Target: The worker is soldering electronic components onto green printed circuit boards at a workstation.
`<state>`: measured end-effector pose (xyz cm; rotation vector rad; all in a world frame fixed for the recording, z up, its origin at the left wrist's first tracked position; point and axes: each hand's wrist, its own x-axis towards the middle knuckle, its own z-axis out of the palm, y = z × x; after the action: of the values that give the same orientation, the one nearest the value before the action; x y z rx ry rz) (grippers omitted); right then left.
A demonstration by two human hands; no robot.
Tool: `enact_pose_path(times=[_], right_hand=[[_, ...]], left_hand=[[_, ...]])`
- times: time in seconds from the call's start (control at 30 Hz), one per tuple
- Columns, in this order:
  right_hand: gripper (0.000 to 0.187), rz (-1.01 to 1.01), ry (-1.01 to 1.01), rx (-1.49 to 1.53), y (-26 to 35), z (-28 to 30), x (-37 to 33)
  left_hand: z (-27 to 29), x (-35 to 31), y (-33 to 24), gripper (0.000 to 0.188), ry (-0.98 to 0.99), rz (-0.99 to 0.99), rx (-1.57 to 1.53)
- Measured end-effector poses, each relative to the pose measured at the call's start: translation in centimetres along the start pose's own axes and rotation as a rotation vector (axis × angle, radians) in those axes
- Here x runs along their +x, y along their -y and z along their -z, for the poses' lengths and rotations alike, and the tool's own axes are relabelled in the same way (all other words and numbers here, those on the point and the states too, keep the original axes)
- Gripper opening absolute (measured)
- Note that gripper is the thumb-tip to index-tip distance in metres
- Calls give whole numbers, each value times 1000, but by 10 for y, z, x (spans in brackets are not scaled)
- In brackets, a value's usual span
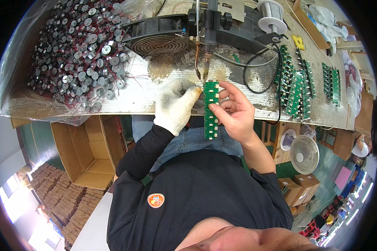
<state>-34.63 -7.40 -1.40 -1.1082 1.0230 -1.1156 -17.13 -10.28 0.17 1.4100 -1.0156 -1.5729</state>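
A long green circuit board strip (211,121) with several small white connectors stands lengthwise before me, its far end just under the tip of a soldering iron (206,67). Fingers and thumb of my bare right hand (237,115) grip the strip by its right edge. My left hand (171,106), in a white glove with a stained thumb, is closed at the strip's upper left edge. Whatever its fingertips pinch is hidden behind the thumb. A thin copper-coloured feed tube (197,62) comes down beside the iron, close above both hands.
Many small round metal motors (81,62) with red wires lie heaped on plastic at the left. Behind the iron are a black fan housing (159,44) and a solder wire spool (271,14). Circuit board strips (295,90) are piled right. An open cardboard box (88,150) stands below the bench.
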Motion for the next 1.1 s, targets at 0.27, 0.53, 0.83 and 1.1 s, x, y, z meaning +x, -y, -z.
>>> enact_pose_path(times=[0.27, 0.53, 0.83, 1.1], right_hand=[[55, 6, -2, 21, 2, -1, 0], [56, -24, -7, 34, -5, 0, -1], [54, -19, -28, 22, -3, -1, 0], [52, -60, -109, 97, 4, 1, 5]], left_hand=[[4, 2, 6, 13, 21, -39, 28], [1, 1, 8, 12, -22, -17, 43], [-1, 1, 3, 11, -15, -13, 42], [19, 12, 16, 18, -12, -387, 240]])
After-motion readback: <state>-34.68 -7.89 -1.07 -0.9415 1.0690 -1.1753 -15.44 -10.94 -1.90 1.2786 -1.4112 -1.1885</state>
